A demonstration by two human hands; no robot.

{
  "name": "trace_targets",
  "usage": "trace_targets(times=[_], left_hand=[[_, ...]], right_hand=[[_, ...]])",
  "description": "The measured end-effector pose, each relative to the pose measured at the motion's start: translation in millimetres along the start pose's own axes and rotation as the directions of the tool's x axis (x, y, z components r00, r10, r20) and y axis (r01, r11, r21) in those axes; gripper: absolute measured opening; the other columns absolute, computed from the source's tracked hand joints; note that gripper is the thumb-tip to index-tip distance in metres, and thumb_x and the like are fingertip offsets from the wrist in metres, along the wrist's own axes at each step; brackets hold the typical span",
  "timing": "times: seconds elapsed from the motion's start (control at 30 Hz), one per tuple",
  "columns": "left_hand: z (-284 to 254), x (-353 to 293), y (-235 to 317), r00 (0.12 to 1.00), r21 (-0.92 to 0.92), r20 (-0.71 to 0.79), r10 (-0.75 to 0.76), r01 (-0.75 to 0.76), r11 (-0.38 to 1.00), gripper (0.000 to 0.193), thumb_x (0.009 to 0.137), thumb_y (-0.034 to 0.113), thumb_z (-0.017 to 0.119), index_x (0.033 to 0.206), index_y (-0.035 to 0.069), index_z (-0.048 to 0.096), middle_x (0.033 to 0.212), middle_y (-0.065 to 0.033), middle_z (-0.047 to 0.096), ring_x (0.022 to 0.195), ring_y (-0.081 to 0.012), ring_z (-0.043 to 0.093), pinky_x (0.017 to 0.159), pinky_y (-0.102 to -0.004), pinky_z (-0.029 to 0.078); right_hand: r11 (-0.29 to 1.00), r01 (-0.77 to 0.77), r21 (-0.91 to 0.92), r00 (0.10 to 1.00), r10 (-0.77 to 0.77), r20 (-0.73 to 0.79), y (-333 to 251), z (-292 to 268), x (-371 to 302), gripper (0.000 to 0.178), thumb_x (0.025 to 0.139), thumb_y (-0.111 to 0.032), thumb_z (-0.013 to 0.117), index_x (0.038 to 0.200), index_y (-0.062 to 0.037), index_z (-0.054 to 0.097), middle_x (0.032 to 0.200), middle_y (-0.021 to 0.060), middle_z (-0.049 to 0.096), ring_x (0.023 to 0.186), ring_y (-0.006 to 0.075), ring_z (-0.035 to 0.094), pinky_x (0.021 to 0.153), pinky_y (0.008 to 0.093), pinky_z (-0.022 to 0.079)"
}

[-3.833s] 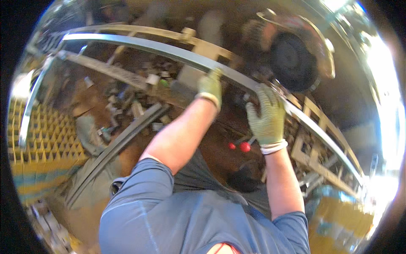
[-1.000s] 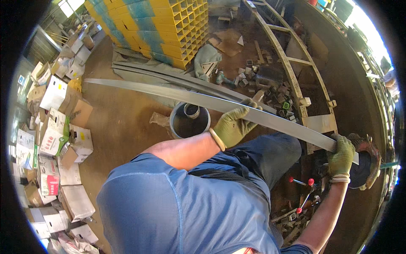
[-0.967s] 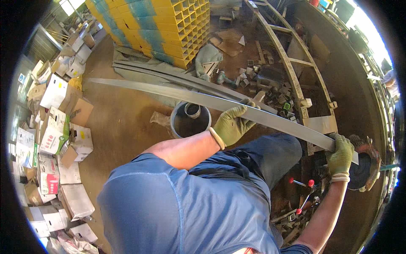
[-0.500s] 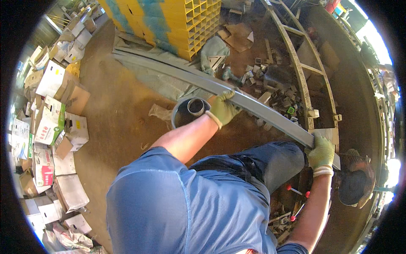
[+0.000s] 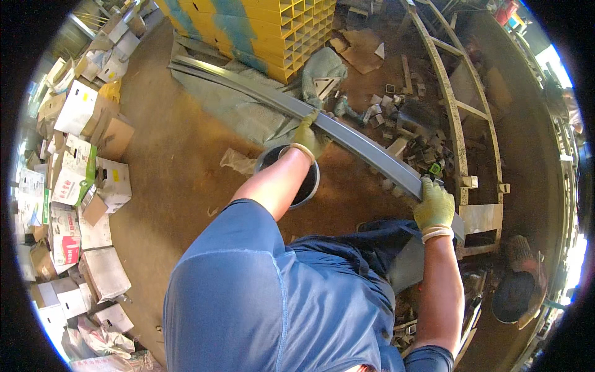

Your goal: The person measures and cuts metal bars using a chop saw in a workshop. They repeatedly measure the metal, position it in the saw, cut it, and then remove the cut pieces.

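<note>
A long grey metal tube [image 5: 365, 149] runs slantwise from the far left, beside the yellow stack, down to the near right. Wearing a yellow-green work glove, my left hand [image 5: 310, 135] is closed around the tube near its middle. My right hand [image 5: 434, 208], gloved the same way, grips it close to the near end, which sticks out a little past the palm. The far end lies over a crumpled grey-green sheet [image 5: 211, 115] on the floor. Under my left forearm stands a round bucket [image 5: 316, 186], partly hidden by the arm.
A tall stack of yellow square tubes [image 5: 297, 46] stands at the far side. Small metal offcuts [image 5: 427, 146] litter the floor beyond the tube. A pale ladder-like frame [image 5: 458, 127] stands at the right, near a dark container [image 5: 514, 297]. Cardboard boxes [image 5: 77, 167] are piled along the left.
Both hands have moved leftward with the tube, the left one also slightly farther away. The tube's far end now catches bright light. My right leg has shifted left, and more of the bucket shows.
</note>
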State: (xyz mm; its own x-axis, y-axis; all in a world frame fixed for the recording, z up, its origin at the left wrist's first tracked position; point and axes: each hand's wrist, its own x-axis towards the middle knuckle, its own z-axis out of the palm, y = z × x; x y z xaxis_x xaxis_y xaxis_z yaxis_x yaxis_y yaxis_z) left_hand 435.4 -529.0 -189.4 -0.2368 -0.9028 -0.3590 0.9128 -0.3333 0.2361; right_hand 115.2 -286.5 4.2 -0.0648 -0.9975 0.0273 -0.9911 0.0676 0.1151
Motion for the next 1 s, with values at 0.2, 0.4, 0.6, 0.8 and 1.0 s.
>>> trace_targets(times=[0.2,0.4,0.6,0.8,1.0], left_hand=[[40.8,-102.4,-125.0,0.973,0.506,-0.157,-0.17,0.227,0.832,0.066,0.103,0.047,0.085,0.15,0.004,0.071,0.16,-0.0157,0.067,0.152,-0.0311,0.054,0.133,-0.0467,0.034],[14.9,-70.5,-204.8,0.883,0.519,-0.442,-0.158,0.395,0.758,0.071,0.095,0.046,0.094,0.148,0.007,0.069,0.156,-0.0169,0.068,0.142,-0.0332,0.057,0.125,-0.0502,0.04],[7.7,16.9,-169.0,0.878,0.361,-0.449,-0.167,0.35,0.865,0.067,0.096,0.045,0.095,0.151,0.02,0.067,0.151,-0.0062,0.071,0.139,-0.0332,0.062,0.128,-0.0637,0.036],[-52.1,102.4,-135.0,0.821,0.385,-0.569,-0.046,0.315,0.867,0.076,0.092,0.042,0.098,0.154,0.021,0.06,0.15,-0.007,0.064,0.14,-0.0339,0.056,0.128,-0.0584,0.043],[-68.9,143.7,-142.1,0.76,0.442,-0.649,0.041,0.333,0.833,0.07,0.098,0.052,0.089,0.155,0.025,0.058,0.148,-0.0108,0.063,0.138,-0.035,0.058,0.123,-0.0582,0.053]], right_hand=[[0.999,0.032,-0.034,0.993,-0.036,-0.115,16.2,65.3,-5.6,0.041,0.089,-0.012,0.077,0.129,-0.014,0.07,0.106,0.0095,0.076,0.102,0.0363,0.076,0.085,0.053,0.056],[0.987,0.049,0.151,0.964,-0.008,-0.265,-22.1,61.3,6.2,0.053,0.091,-0.015,0.077,0.144,-0.0107,0.068,0.127,0.0154,0.078,0.119,0.0396,0.074,0.102,0.0543,0.057],[0.87,0.054,0.49,0.925,0.141,-0.352,-5.4,35.0,-37.9,0.047,0.093,-0.017,0.081,0.139,-0.0068,0.075,0.137,0.0176,0.077,0.127,0.043,0.072,0.112,0.0541,0.056],[0.705,-0.098,0.703,0.832,0.445,-0.331,3.3,7.9,-92.7,0.036,0.099,0.0,0.079,0.134,-0.002,0.079,0.139,0.0196,0.079,0.13,0.038,0.075,0.113,0.046,0.059],[0.513,-0.137,0.847,0.707,0.649,-0.279,21.9,11.2,-142.4,0.037,0.102,0.012,0.072,0.137,0.0039,0.077,0.144,0.0174,0.076,0.135,0.029,0.073,0.119,0.04,0.057]])
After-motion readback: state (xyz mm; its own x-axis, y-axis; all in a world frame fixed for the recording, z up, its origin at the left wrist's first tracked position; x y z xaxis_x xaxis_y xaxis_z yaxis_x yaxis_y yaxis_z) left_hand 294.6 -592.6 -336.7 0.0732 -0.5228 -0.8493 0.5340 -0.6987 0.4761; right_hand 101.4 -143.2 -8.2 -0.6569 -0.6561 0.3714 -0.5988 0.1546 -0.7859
